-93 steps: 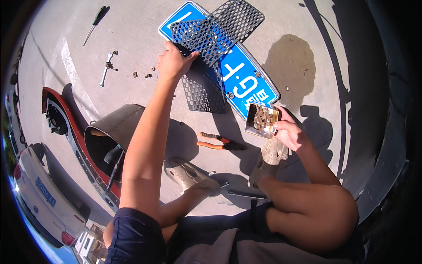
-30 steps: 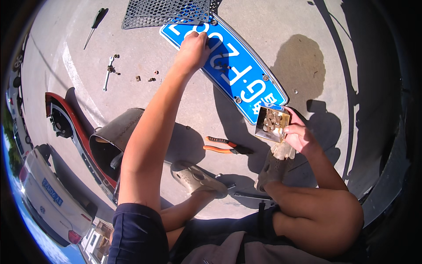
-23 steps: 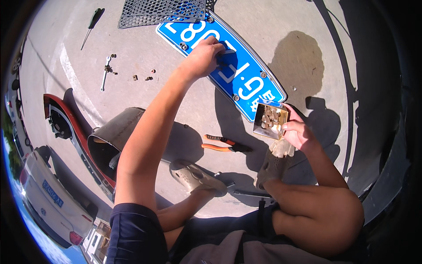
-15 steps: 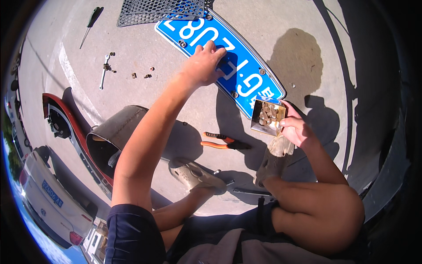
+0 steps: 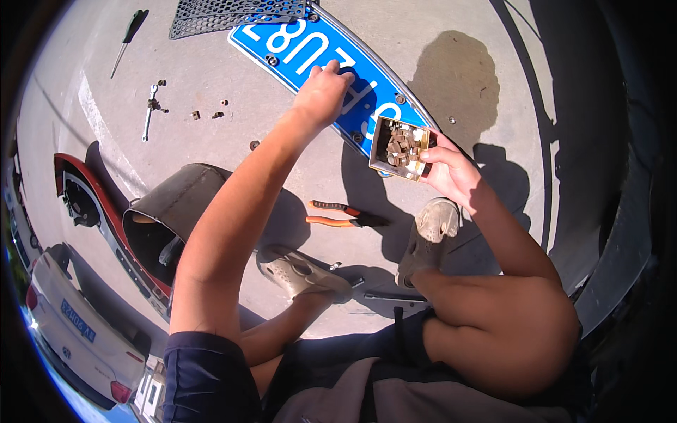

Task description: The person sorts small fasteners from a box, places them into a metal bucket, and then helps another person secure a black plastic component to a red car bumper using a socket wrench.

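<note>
My left hand point(image 5: 323, 96) is over the middle of a blue plate with white characters point(image 5: 275, 39), fingers curled down onto it, their tips mostly hidden from view. My right hand point(image 5: 450, 163) grips a square, shiny metal box point(image 5: 379, 151) by its right side, thumb at the rim; several brownish metal fasteners point(image 5: 402, 146) lie inside. The box overlaps the plate's near end in the picture. Grey perforated mesh pieces point(image 5: 218, 15) lie over the plate's far end.
A screwdriver point(image 5: 128, 32), wrench point(image 5: 148, 120) and small fittings point(image 5: 197, 115) lie at upper left. Orange-handled pliers point(image 5: 331, 221) lie between my sandals point(image 5: 436, 222). At left are a grey metal cylinder point(image 5: 169, 201), a red-and-black part point(image 5: 88, 180) and a white car point(image 5: 84, 338).
The mesh has moved off the plate's middle toward the upper left. My left hand has shifted from it down-right onto the plate. My right hand, with the box, is higher and further left.
</note>
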Motion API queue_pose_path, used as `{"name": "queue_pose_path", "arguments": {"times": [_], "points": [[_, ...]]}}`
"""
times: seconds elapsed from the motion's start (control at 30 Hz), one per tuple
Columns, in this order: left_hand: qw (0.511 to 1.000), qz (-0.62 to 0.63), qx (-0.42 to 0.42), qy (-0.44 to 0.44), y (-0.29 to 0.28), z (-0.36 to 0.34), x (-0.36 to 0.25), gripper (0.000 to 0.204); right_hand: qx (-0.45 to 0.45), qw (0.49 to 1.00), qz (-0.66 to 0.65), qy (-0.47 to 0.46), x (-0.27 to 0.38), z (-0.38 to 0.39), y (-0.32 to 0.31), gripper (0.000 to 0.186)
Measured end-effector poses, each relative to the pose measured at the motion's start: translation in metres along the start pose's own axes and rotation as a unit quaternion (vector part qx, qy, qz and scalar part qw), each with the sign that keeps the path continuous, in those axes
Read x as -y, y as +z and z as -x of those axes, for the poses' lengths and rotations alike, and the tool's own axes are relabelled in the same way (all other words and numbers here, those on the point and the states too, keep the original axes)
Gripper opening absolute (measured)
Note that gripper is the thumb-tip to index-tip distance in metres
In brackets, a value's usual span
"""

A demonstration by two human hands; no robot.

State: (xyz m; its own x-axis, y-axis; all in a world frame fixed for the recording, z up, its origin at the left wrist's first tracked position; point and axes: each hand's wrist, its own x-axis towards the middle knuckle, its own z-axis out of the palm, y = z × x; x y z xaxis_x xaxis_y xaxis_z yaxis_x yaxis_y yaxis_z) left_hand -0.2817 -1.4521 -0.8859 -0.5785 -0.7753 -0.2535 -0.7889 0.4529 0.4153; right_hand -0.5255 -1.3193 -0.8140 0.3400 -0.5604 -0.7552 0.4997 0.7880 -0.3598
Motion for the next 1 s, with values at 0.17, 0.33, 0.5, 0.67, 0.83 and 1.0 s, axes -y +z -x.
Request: {"name": "queue_pose_path", "arguments": {"times": [0.17,0.33,0.5,0.67,0.83,1.0], "points": [[0.999,0.027,-0.031,-0.010,0.005,-0.003,0.014,0.021,0.007,1.000,0.003,-0.004,0.006,-0.004,0.010,0.061],[0.932,0.328,0.049,-0.149,-0.050,0.010,-0.004,0.017,-0.019,1.000,-0.006,-0.008,0.003,-0.005,0.007,0.056],[0.944,0.323,0.034,-0.060,-0.066,0.050,-0.095,0.017,0.009,1.000,-0.021,-0.004,-0.003,-0.006,0.005,0.056],[0.953,0.287,-0.087,-0.046,-0.076,0.058,-0.100,0.030,0.031,0.999,-0.023,-0.012,-0.007,-0.001,0.000,0.059],[0.977,0.125,-0.016,-0.173,-0.001,0.060,-0.009,0.034,0.021,0.999,-0.032,-0.002,-0.011,-0.001,-0.007,0.062],[0.977,0.085,-0.106,-0.162,0.030,0.052,-0.018,0.028,0.013,0.999,-0.033,-0.006,-0.009,0.002,-0.007,0.062]]}}
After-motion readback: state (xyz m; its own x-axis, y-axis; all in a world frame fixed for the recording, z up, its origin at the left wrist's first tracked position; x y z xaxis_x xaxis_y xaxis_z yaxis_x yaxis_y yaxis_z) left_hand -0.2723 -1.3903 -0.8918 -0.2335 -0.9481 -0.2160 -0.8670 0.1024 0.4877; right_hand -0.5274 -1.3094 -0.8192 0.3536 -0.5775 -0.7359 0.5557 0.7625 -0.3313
